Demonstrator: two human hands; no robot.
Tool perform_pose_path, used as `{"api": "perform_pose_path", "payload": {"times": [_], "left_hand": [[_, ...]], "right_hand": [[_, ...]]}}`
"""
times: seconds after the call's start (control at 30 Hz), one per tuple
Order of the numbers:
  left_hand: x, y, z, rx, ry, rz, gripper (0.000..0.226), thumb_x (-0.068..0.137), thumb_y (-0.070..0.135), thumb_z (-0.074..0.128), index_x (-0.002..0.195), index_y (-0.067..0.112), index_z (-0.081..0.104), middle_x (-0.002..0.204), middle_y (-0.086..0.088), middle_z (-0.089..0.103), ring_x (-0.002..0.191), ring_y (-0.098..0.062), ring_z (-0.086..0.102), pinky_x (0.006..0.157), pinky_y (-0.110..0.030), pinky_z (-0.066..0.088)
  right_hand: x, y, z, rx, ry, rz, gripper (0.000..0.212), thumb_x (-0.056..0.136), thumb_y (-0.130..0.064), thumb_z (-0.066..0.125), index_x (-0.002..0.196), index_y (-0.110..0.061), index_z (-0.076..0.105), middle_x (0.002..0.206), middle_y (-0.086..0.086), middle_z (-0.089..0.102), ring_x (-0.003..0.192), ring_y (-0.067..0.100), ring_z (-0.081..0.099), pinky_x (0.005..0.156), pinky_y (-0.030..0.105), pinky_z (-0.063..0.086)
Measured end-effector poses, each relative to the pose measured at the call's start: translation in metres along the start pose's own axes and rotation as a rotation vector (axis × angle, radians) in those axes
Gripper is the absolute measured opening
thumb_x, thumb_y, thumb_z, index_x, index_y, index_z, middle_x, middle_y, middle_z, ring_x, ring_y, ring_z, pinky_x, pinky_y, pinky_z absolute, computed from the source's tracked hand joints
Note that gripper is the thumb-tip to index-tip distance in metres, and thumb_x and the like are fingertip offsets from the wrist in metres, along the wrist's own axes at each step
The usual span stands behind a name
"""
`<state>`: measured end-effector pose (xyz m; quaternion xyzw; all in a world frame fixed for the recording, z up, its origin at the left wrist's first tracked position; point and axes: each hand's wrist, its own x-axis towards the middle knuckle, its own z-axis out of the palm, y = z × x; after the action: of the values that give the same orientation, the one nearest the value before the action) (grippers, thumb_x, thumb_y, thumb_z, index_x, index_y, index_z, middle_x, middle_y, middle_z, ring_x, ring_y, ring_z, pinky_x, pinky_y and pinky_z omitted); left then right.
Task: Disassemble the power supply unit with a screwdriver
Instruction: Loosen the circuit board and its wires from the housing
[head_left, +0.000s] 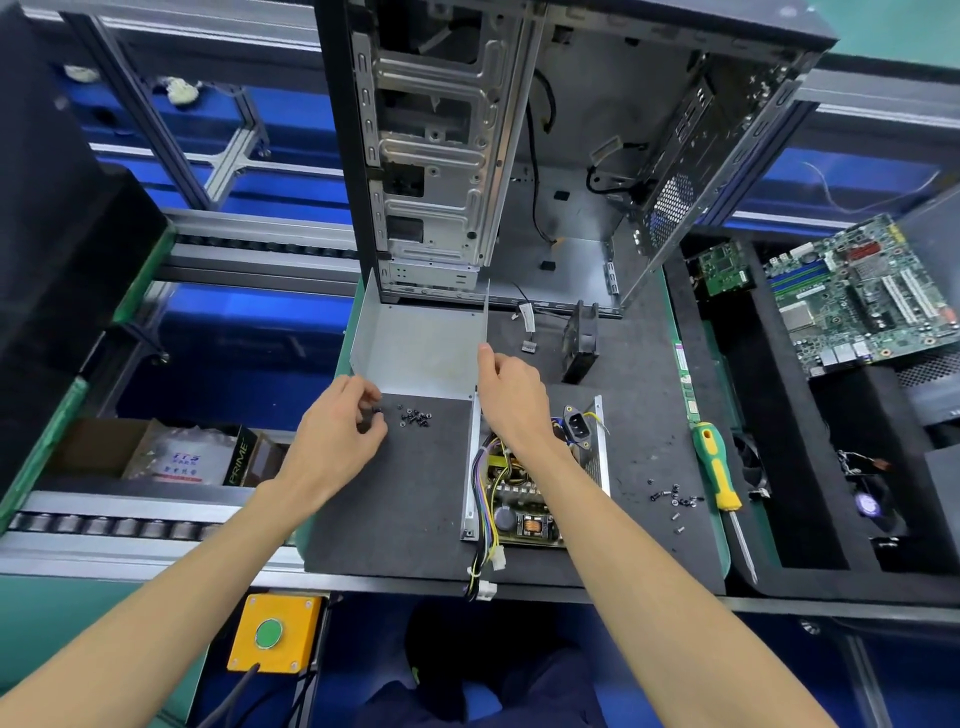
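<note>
The power supply unit (524, 493) lies uncovered on the dark mat, its circuit board and coloured wires exposed. Its grey metal cover (415, 348) lies behind it, against the computer case. My right hand (511, 395) grips the cover's upright right edge, thumb raised along it. My left hand (343, 426) has its fingers curled and pinches a small dark screw (377, 411) at their tips, just left of a pile of several black screws (414, 417). The green and yellow screwdriver (719, 478) lies on the mat to the right, held by neither hand.
An open computer case (519, 156) stands at the back of the mat. A black fan (581, 343) stands right of the cover. Several loose screws (675, 501) lie by the screwdriver. A motherboard (857, 291) sits in the right foam tray. A yellow button box (272, 634) sits below the table edge.
</note>
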<state>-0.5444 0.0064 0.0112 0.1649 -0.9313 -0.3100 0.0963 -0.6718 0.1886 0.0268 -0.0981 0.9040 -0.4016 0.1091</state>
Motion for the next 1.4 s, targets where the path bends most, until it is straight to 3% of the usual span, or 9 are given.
{"api": "perform_pose_path", "payload": {"times": [0.17,0.27,0.37,0.7,0.8,0.87,0.93,1.23,1.4], "left_hand": [[0.001,0.016,0.013,0.094,-0.101,0.134,0.011,0.09,0.015,0.069,0.1,0.016,0.068,0.081,0.014,0.051,0.069,-0.005,0.051,0.071,-0.03,0.049],[0.008,0.023,0.021,0.163,-0.152,0.134,0.01,0.094,0.014,0.064,0.101,0.011,0.07,0.093,0.001,0.059,0.082,-0.022,0.061,0.074,-0.037,0.051],[0.013,0.026,0.025,0.221,-0.163,0.104,0.012,0.096,0.013,0.06,0.101,0.009,0.07,0.096,-0.003,0.06,0.086,-0.026,0.062,0.075,-0.043,0.052],[0.013,0.024,0.022,0.249,-0.173,0.103,0.015,0.094,0.008,0.058,0.104,0.007,0.069,0.098,-0.004,0.059,0.086,-0.025,0.06,0.074,-0.043,0.054],[0.007,0.026,0.019,0.144,-0.113,0.087,0.005,0.09,0.011,0.064,0.092,0.015,0.065,0.085,0.007,0.058,0.077,-0.012,0.058,0.07,-0.034,0.053],[0.002,0.024,0.015,0.035,-0.055,-0.013,0.014,0.085,0.013,0.067,0.084,0.025,0.061,0.067,0.013,0.055,0.067,-0.005,0.056,0.062,-0.02,0.046],[-0.003,0.017,0.01,-0.038,-0.006,-0.095,0.021,0.081,0.014,0.069,0.078,0.031,0.057,0.059,0.012,0.056,0.066,-0.002,0.056,0.06,-0.016,0.04],[-0.011,-0.014,-0.003,-0.045,0.051,-0.243,0.022,0.08,0.008,0.068,0.076,0.027,0.057,0.065,0.009,0.061,0.066,-0.005,0.058,0.058,-0.014,0.039],[-0.004,-0.011,0.0,-0.039,0.039,-0.147,0.026,0.084,0.005,0.066,0.095,0.025,0.055,0.076,0.012,0.061,0.067,-0.008,0.057,0.07,-0.028,0.048]], "right_hand": [[-0.001,-0.001,0.0,0.001,0.006,-0.005,0.057,0.107,-0.047,0.032,0.056,-0.021,0.035,0.058,-0.001,0.049,0.064,0.029,0.047,0.067,0.039,0.042],[0.0,0.0,0.0,-0.005,0.008,-0.008,0.057,0.107,-0.047,0.032,0.056,-0.021,0.035,0.057,-0.001,0.048,0.059,0.023,0.045,0.065,0.038,0.041],[-0.001,0.0,-0.001,-0.007,0.006,-0.005,0.057,0.107,-0.047,0.032,0.057,-0.021,0.036,0.057,-0.001,0.049,0.057,0.019,0.045,0.063,0.037,0.04],[0.0,0.001,0.0,-0.009,0.006,-0.015,0.057,0.107,-0.046,0.033,0.056,-0.021,0.035,0.055,-0.002,0.047,0.055,0.018,0.045,0.06,0.036,0.038],[0.0,0.0,0.0,-0.01,0.005,-0.01,0.057,0.107,-0.046,0.033,0.056,-0.021,0.036,0.055,-0.002,0.047,0.055,0.018,0.045,0.06,0.037,0.038],[0.0,0.001,0.0,-0.005,0.006,-0.014,0.057,0.107,-0.046,0.033,0.056,-0.021,0.035,0.055,-0.002,0.047,0.055,0.018,0.044,0.059,0.036,0.038],[0.0,0.001,0.0,-0.008,0.008,-0.019,0.057,0.108,-0.045,0.032,0.056,-0.02,0.035,0.056,-0.001,0.047,0.055,0.019,0.044,0.059,0.036,0.038],[0.0,0.0,-0.001,-0.014,-0.01,-0.012,0.056,0.108,-0.045,0.032,0.058,-0.02,0.037,0.058,-0.001,0.05,0.057,0.017,0.046,0.061,0.036,0.039],[0.0,0.001,-0.001,-0.009,-0.01,-0.008,0.056,0.107,-0.046,0.032,0.057,-0.022,0.037,0.057,-0.002,0.051,0.056,0.016,0.046,0.059,0.035,0.038]]}}
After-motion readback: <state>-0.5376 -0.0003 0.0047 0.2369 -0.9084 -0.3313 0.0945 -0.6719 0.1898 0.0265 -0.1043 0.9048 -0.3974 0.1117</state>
